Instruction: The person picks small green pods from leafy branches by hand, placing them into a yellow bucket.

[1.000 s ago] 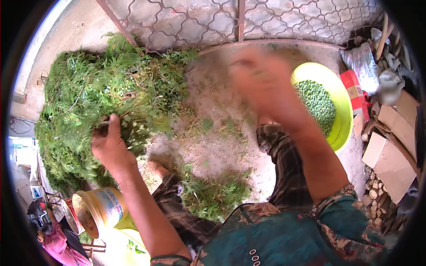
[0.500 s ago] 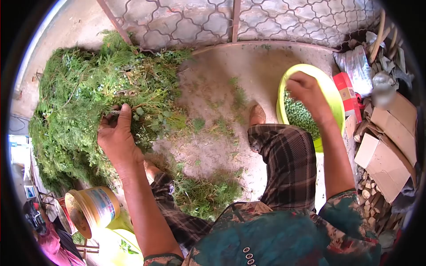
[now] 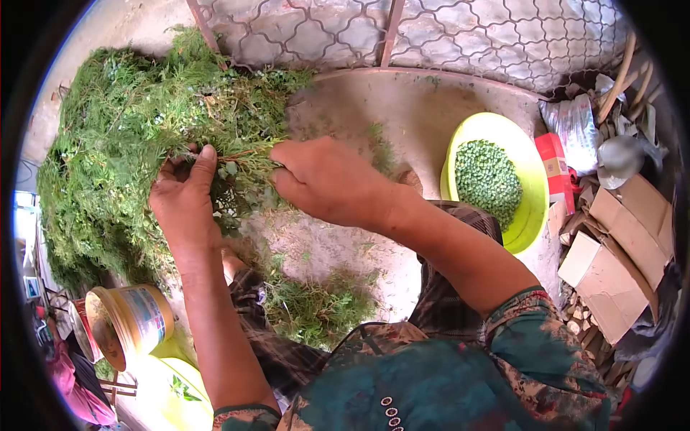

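Observation:
My left hand point(image 3: 185, 183) pinches an evergreen sprig point(image 3: 248, 154) between thumb and fingers, in front of a big heap of cut evergreen branches point(image 3: 108, 158). The sprig has feathery green tips and small round greenish cones. At its right end, my right hand point(image 3: 316, 176) is closed, back turned to me; whatever its fingertips grip is hidden. Off to the right, a yellow-green basin point(image 3: 535, 194) holds many small green cones point(image 3: 489, 176), tilted a little in view. Pale bluish cones also show among the heaped branches.
Loose clippings point(image 3: 316, 305) lie on the floor between my legs. At lower left are a yellow bucket point(image 3: 147, 320) and a bright yellow-green container point(image 3: 172, 384). On the right are a red box point(image 3: 553, 169), cardboard point(image 3: 611, 266) and firewood. A metal lattice point(image 3: 302, 36) borders the back.
My right hand has moved left from above the basin to the sprig beside my left hand. The left hand stays on the sprig. The whole view has shifted slightly.

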A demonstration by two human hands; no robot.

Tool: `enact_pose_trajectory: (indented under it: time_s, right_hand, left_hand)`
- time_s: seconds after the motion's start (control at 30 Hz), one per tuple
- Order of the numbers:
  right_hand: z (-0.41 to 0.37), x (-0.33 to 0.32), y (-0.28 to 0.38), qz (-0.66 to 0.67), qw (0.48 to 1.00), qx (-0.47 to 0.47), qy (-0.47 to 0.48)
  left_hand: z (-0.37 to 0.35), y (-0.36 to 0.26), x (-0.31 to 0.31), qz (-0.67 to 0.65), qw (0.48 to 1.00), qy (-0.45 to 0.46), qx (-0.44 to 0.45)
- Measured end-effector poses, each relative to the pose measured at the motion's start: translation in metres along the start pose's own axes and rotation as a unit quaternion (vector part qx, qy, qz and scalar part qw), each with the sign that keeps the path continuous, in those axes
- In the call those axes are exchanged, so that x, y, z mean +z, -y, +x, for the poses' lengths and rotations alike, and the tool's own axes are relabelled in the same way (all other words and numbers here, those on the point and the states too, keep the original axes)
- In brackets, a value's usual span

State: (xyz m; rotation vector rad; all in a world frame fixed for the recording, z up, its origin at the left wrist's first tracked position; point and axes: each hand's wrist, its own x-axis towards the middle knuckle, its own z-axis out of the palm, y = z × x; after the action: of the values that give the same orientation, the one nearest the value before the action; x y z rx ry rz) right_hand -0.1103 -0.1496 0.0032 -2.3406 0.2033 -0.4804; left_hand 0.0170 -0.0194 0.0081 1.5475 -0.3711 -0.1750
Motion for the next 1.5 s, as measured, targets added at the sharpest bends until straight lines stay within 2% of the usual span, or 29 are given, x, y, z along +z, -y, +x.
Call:
enact_pose_trajectory:
  time_s: [0.07,0.13,0.2,0.3,0.43,0.5,0.53,0.57,0.6,0.63,0.67,0.7,0.77,0.83,0.87,0.93,0.97,1.03,1.07,1.13,1.17,1.23,1.33,1.43,1.5]
  right_hand:
    - [0.004,-0.008,-0.004,-0.006,1.000,-0.001,0.005]
    - [0.005,-0.015,-0.009,-0.014,1.000,-0.003,0.009]
    - [0.003,-0.018,-0.015,-0.111,0.993,0.000,-0.040]
    - [0.000,-0.020,-0.020,-0.118,0.990,-0.006,-0.081]
    - [0.001,-0.022,-0.035,-0.154,0.985,0.025,-0.073]
    - [-0.002,-0.027,-0.061,-0.304,0.947,0.025,-0.102]
    - [-0.007,-0.039,-0.067,-0.303,0.947,0.028,-0.103]
    - [-0.008,-0.059,-0.068,-0.155,0.972,0.136,-0.115]
    - [0.001,-0.074,-0.062,-0.004,0.966,0.228,-0.122]
    - [0.008,-0.078,-0.051,-0.004,0.969,0.216,-0.121]
    - [0.008,-0.078,-0.034,0.270,0.921,0.258,-0.106]
    - [0.003,-0.076,-0.020,0.523,0.799,0.286,-0.083]
    - [0.001,-0.064,0.000,0.580,0.775,0.251,0.017]
    - [-0.002,-0.050,0.014,0.517,0.820,0.216,0.114]
    - [-0.002,-0.040,0.020,0.518,0.820,0.216,0.110]
    - [0.001,-0.019,0.025,0.359,0.919,0.165,0.012]
    - [0.003,-0.011,0.021,0.361,0.918,0.164,0.011]
    - [0.004,0.002,0.012,0.200,0.971,0.050,-0.121]
    - [0.004,0.004,0.008,0.202,0.971,0.051,-0.121]
    - [0.005,0.005,0.002,0.072,0.989,0.003,-0.128]
    - [0.005,0.005,0.003,0.071,0.989,0.005,-0.130]
    - [0.004,0.008,0.007,-0.007,0.996,-0.067,-0.053]
    - [0.004,0.010,0.010,0.023,0.999,-0.016,-0.033]
    - [0.007,0.014,0.003,0.040,0.998,-0.015,-0.045]
    - [0.011,0.007,-0.001,0.059,0.997,-0.029,-0.029]
  left_hand:
    - [-0.003,0.000,0.001,0.009,1.000,0.001,-0.008]
    - [-0.009,-0.001,0.009,-0.048,0.998,0.028,-0.005]
    - [-0.012,0.001,0.014,-0.051,0.998,0.033,-0.007]
    - [-0.014,0.003,0.021,-0.069,0.996,0.046,-0.010]
    - [-0.021,-0.001,0.030,-0.078,0.997,0.026,-0.007]
    - [-0.017,-0.004,0.022,-0.082,0.996,0.023,-0.009]
    - [-0.009,-0.007,0.006,-0.063,0.998,-0.008,-0.003]
    - [-0.002,-0.014,-0.004,-0.045,0.998,-0.041,0.008]
    - [-0.007,-0.029,-0.003,0.019,0.998,-0.055,-0.009]
    - [-0.007,-0.027,-0.001,0.016,0.998,-0.064,-0.001]
    - [-0.008,-0.019,0.000,0.004,0.998,-0.057,0.008]
    - [-0.011,-0.009,0.001,-0.007,0.999,-0.046,0.015]
    - [-0.011,-0.001,0.008,-0.034,0.998,-0.047,0.028]
    - [-0.018,-0.007,0.016,-0.048,0.998,-0.037,0.003]
    - [-0.020,-0.011,0.018,-0.011,1.000,-0.027,0.001]
    - [-0.024,-0.011,0.021,-0.017,1.000,-0.017,-0.008]
    - [-0.025,-0.010,0.023,-0.022,1.000,-0.010,-0.018]
    - [-0.027,-0.009,0.027,-0.014,1.000,-0.015,0.004]
    - [-0.027,-0.008,0.028,-0.033,0.999,-0.017,0.007]
    - [-0.029,-0.007,0.031,-0.053,0.998,-0.013,0.010]
    - [-0.029,-0.008,0.032,-0.037,0.999,-0.013,0.002]
    - [-0.031,-0.008,0.034,-0.021,1.000,-0.014,-0.007]
    - [-0.034,-0.007,0.035,0.005,0.999,0.002,-0.044]
    - [-0.035,-0.009,0.036,0.021,0.997,0.012,-0.072]
    - [-0.032,-0.009,0.032,-0.043,0.991,0.014,-0.125]
